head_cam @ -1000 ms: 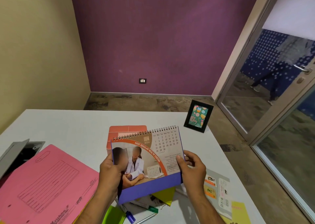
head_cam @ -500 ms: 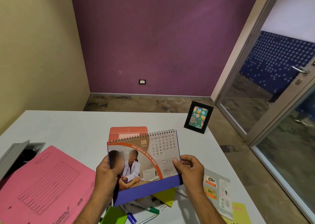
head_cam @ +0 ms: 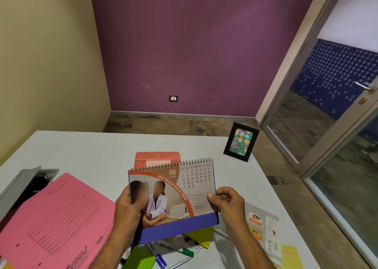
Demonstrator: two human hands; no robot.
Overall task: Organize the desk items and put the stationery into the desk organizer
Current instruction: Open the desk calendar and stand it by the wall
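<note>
I hold a spiral-bound desk calendar [head_cam: 180, 191] open at June, upright above the white desk [head_cam: 92, 152]. My left hand [head_cam: 127, 207] grips its left edge and my right hand [head_cam: 227, 203] pinches its right edge. Behind the calendar stands a coral-pink desk organizer [head_cam: 157, 158], mostly hidden. Under the calendar lie a green-capped marker [head_cam: 182, 249], a blue-capped pen [head_cam: 158, 258], a yellow sticky pad [head_cam: 201, 237] and a green sticky pad [head_cam: 140, 259].
A pink file folder [head_cam: 55, 221] lies at the near left, over a grey open box file [head_cam: 18, 183]. A black photo frame [head_cam: 241, 142] stands at the desk's far right corner. A plastic packet with labels [head_cam: 263, 230] and a yellow folder [head_cam: 288, 255] lie at the near right. A glass door is at the right.
Both hands have lowered the calendar slightly and tilted it a little to the left; the grip on its two edges is the same.
</note>
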